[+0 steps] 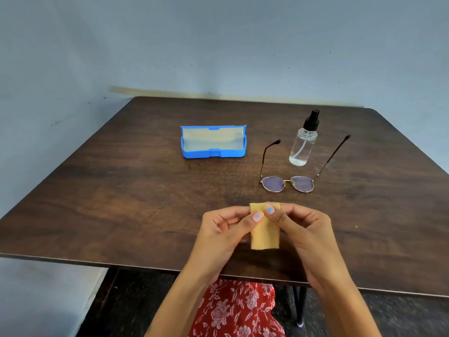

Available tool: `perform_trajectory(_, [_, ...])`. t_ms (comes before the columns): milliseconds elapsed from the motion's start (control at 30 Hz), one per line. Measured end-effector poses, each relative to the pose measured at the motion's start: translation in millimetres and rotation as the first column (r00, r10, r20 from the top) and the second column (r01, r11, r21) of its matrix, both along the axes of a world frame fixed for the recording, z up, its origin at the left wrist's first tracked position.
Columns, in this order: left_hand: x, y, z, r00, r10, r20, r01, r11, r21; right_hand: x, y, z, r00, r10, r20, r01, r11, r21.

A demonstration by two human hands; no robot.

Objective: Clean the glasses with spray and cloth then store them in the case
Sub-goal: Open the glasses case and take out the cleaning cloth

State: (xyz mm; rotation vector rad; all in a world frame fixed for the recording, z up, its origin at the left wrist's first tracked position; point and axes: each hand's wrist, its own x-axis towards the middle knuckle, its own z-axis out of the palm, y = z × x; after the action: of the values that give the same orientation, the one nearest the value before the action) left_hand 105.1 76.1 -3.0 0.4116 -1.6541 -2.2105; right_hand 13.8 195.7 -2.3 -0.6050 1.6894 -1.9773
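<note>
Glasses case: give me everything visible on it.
The glasses case is bright blue, apparently plastic, with a pale grey lining. It stands open and empty, lid upright behind the tray, with a clasp tab on both the lid edge and the front wall. It sits on the dark wooden table, left of the spray bottle and the glasses. Nothing touches it.

yellow cloth point(265, 233) at 6 o'clock, pinched at top edge, hanging. glasses point(287, 183) at 3, arms unfolded, lenses toward viewer. clear spray bottle point(302, 145) upright just behind, between the arms. blue case point(213, 144) at 12, lid open.
</note>
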Motion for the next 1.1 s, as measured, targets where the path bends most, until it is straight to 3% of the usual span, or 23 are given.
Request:
perform_trajectory(133, [0.0,-1.3,-3.8,1.000,0.021,0.008,-0.021,1.000,0.008,-0.2,1.8,-1.0,0.999,0.049,0.007,-0.050,0.999,0.017])
perform_trajectory(300, [4.4,-8.7,-7.2,0.997,-0.074,0.034,0.074,0.997,0.006,-6.5,9.4,0.1,0.979,0.197,0.042,-0.198,0.980,0.026])
perform_trajectory(500, [2.8,-8.5,-8.5,0.999,-0.027,0.024,0.026,0.998,0.049,-10.1,8.4,-1.9,0.993,0.086,0.081,-0.088,0.996,0.026])
perform_trajectory(633, [5.1,-5.3,-8.0,0.999,0.049,0.025,-0.048,0.999,-0.013,-11.9,6.8,-2.1,0.965,0.166,0.201,-0.190,0.976,0.104])
perform_trajectory(767, [4.5,-5.1,-9.5,0.987,0.136,0.087,-0.134,0.990,-0.031,-11.7,6.0,0.0,0.973,0.216,0.077,-0.224,0.969,0.102])
perform_trajectory(900, [8.0,-7.0,-7.1,0.994,0.077,0.077,-0.073,0.996,-0.054,-11.6,5.7,-0.5,0.971,0.239,-0.017,-0.237,0.967,0.093])
perform_trajectory(1100, [5.9,-9.5,-7.7,0.998,-0.003,0.069,-0.007,0.990,0.143,-11.9,3.3,-4.0,0.968,0.170,-0.185,-0.143,0.978,0.149])
